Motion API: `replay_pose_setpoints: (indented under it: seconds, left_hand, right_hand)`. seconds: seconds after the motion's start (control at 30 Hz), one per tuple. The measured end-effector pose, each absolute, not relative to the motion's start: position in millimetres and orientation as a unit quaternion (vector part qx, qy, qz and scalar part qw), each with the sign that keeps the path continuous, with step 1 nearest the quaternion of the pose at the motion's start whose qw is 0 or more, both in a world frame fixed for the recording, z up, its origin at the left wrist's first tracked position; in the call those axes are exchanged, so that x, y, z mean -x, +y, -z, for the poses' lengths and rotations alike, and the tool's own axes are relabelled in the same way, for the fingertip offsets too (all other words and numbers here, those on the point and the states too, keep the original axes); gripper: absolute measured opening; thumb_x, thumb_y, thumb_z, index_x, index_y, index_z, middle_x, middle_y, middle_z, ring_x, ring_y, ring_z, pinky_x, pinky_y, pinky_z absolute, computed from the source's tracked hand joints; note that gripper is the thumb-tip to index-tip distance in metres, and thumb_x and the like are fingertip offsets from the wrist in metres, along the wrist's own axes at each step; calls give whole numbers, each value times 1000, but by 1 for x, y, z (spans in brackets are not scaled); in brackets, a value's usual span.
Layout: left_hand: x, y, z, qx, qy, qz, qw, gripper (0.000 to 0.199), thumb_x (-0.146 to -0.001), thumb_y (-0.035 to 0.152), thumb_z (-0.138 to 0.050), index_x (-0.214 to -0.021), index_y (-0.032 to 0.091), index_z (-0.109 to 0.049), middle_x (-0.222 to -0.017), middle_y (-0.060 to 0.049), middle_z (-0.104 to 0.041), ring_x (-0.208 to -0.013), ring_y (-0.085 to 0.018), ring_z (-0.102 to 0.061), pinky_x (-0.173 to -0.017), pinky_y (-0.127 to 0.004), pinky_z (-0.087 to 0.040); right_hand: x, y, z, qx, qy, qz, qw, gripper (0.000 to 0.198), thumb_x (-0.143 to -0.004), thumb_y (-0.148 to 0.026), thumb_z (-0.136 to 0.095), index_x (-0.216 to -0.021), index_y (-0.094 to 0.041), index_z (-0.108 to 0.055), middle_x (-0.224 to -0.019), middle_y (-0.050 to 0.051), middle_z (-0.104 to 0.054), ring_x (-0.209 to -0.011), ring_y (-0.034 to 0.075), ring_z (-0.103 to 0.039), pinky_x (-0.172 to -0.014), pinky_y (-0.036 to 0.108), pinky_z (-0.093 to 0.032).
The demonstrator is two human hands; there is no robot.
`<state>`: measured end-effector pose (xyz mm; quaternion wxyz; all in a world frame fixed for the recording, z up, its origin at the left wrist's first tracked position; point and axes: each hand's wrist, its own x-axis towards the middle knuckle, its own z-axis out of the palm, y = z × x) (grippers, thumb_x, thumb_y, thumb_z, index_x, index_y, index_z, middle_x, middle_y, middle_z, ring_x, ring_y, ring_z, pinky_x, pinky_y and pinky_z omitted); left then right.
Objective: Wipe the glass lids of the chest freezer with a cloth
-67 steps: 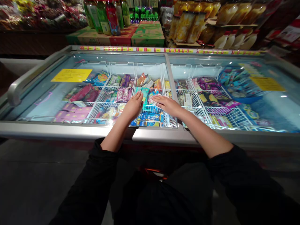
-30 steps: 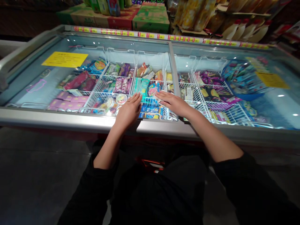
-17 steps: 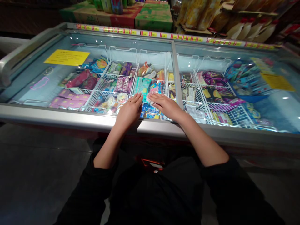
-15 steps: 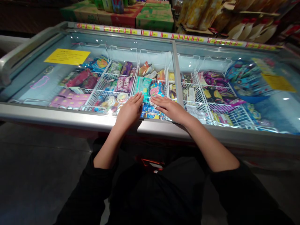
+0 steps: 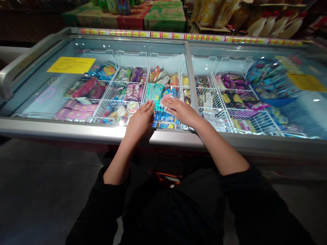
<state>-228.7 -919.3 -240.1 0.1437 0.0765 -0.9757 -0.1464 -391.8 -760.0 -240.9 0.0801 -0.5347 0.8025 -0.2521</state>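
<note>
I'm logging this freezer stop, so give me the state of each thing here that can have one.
Left hand: open, flat on the glass, holding nothing.
Right hand: open, flat on the glass, holding nothing.
Left glass lid: covers the baskets beneath the hands.
Right glass lid: over its side.
Wire baskets: filled with wrapped packs.
Yellow notice: lying flat on the glass.

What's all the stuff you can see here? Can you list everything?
chest freezer: one, silver rim, across the view
glass lids: two, clear, on top
wire baskets: several, white, inside
frozen treats: many, mixed colours, in the baskets
yellow notices: two, on the glass
cartons: several, green and red, behind
bottles: several, behind at right
left hand: flat on the glass
right hand: flat on the glass
</note>
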Motion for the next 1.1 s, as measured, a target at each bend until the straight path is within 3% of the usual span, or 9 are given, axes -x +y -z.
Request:
replay_pose_setpoints:
  seconds: [0.13,0.27,0.53,0.73,0.97,1.1]
  left_hand:
    - [229,-920,242,-74,-973,157,151,50,-107,17,-44,-156,17,-55,-163,-12,-52,-156,-27,-44,-127,-49,-43]
    - [229,-920,241,-76,-973,162,147,49,-108,16,-43,-155,15,-55,-163,-13,-51,-156,-27,-44,-128,-49,-41]
    - [230,-921,242,-77,-972,157,155,49,-107,15,-45,-154,12,-56,-162,-14,-52,-155,-27,-45,-128,-48,-43]
    - [230,-920,241,-78,-974,154,147,50,-106,15,-45,-155,13,-55,-163,-13,-51,-155,-27,-45,-128,-47,-43]
    - [231,-919,242,-81,-971,160,159,51,-106,15,-45,-156,16,-55,-162,-11,-53,-155,-27,-46,-129,-49,-42]
    - [231,-919,242,-79,-972,158,153,51,-105,14,-46,-155,14,-55,-162,-13,-52,-155,-26,-45,-128,-48,-43]
  right_hand:
    - [380,-721,234,567,777,247,116,50,-106,-25,-57,-152,-44,-56,-164,-8,-49,-158,21,-38,-135,52,-28]
    - [394,-701,233,539,796,257,102,50,-106,-26,-57,-153,-42,-56,-162,-6,-52,-158,24,-40,-134,56,-29]
    - [381,-769,244,509,819,259,55,53,-105,-20,-53,-156,-35,-55,-166,-2,-48,-159,26,-37,-134,59,-26]
    - [360,-728,238,548,787,267,98,50,-106,-26,-54,-152,-44,-57,-162,-7,-52,-158,24,-40,-134,56,-29]
    - [396,-732,244,459,841,285,32,49,-108,-30,-53,-156,-36,-55,-163,-1,-52,-158,30,-39,-133,64,-26]
    - [373,-764,246,484,829,276,44,51,-108,-27,-52,-158,-35,-53,-166,0,-49,-159,29,-37,-134,62,-23]
